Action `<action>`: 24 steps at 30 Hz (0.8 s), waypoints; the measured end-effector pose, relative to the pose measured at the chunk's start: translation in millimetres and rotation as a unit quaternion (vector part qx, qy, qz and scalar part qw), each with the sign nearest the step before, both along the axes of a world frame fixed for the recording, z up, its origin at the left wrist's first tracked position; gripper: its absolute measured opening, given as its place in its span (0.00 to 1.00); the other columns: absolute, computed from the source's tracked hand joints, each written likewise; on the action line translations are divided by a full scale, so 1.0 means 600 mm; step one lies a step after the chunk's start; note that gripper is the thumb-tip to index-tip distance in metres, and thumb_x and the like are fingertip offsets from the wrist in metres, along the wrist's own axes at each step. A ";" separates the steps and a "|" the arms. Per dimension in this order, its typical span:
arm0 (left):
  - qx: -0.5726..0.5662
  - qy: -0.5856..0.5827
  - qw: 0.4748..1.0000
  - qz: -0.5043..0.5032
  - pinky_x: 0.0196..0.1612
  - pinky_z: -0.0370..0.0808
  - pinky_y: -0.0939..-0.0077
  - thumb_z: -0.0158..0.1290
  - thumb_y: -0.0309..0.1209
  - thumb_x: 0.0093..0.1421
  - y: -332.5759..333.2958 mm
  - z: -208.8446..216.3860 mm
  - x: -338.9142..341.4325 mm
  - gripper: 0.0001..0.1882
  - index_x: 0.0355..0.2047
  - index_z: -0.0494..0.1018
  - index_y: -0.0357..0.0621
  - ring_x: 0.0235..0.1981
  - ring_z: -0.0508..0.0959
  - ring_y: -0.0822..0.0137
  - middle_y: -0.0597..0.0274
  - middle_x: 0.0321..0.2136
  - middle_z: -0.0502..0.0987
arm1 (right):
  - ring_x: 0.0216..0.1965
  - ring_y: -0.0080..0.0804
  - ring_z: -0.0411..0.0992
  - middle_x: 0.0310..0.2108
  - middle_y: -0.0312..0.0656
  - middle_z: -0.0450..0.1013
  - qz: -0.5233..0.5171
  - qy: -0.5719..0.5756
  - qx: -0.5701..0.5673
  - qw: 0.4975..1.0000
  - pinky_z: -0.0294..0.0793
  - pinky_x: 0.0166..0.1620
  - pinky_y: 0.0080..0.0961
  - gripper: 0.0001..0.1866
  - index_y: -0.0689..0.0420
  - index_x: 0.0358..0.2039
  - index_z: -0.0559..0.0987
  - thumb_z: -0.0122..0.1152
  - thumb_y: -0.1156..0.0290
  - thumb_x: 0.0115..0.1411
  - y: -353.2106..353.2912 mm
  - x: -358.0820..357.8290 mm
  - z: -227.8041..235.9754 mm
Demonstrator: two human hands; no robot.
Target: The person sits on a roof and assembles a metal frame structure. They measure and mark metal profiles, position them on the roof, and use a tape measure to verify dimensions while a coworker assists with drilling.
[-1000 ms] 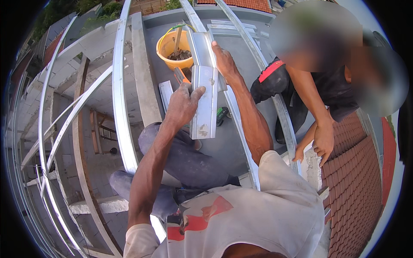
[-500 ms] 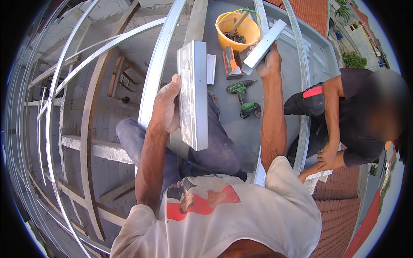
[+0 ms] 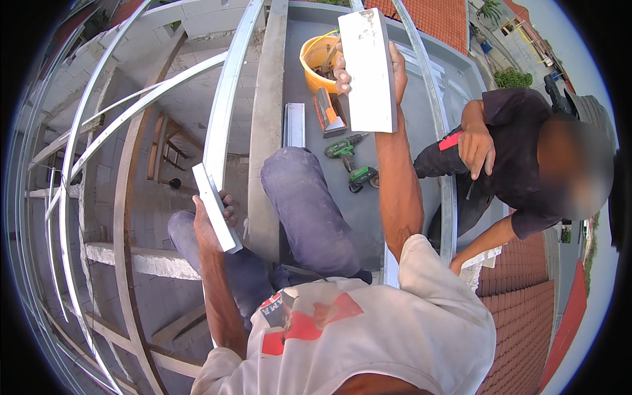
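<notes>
My left hand (image 3: 209, 224) is closed around a short silver metal channel piece (image 3: 216, 209), beside a long metal rail and above my left thigh. Farther forward, my right hand (image 3: 399, 71) grips a second short metal channel piece (image 3: 370, 79), its broad pale face toward me. Fingers curl round its left edge, and the palm is hidden behind it. A similar short metal piece (image 3: 294, 125) lies beyond my right knee. Under the right-hand piece sit an orange-and-black open box (image 3: 326, 110) and a green cordless drill (image 3: 341, 150).
A yellow bucket (image 3: 309, 60) with tools inside stands on the grey floor. Long metal rails (image 3: 227, 99) run past both sides of me. To the left, timber beams (image 3: 126, 217) cross a deep drop. A co-worker in dark clothes (image 3: 510, 125) crouches at right, one hand near the knee.
My left hand has dropped and moved left, tilting its metal piece. The right-hand piece has turned to show its broad face. The co-worker's hand has lifted toward the knee. My view has shifted somewhat.
</notes>
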State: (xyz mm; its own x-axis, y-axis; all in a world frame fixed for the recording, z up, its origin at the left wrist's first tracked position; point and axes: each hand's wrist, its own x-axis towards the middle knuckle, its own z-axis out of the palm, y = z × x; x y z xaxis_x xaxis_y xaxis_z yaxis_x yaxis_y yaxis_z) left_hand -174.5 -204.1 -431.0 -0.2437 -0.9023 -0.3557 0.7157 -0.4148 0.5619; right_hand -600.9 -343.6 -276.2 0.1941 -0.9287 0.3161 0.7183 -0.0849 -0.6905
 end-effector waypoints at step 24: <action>0.146 -0.228 0.960 -0.071 0.25 0.80 0.67 0.49 0.49 0.76 0.047 -0.164 -0.093 0.26 0.47 0.78 0.34 0.22 0.82 0.68 0.58 0.30 0.82 | 0.63 0.41 0.70 0.61 0.47 0.73 0.183 0.347 -0.055 0.918 0.70 0.67 0.38 0.51 0.59 0.66 0.63 0.81 0.74 0.43 -0.116 0.491 -0.152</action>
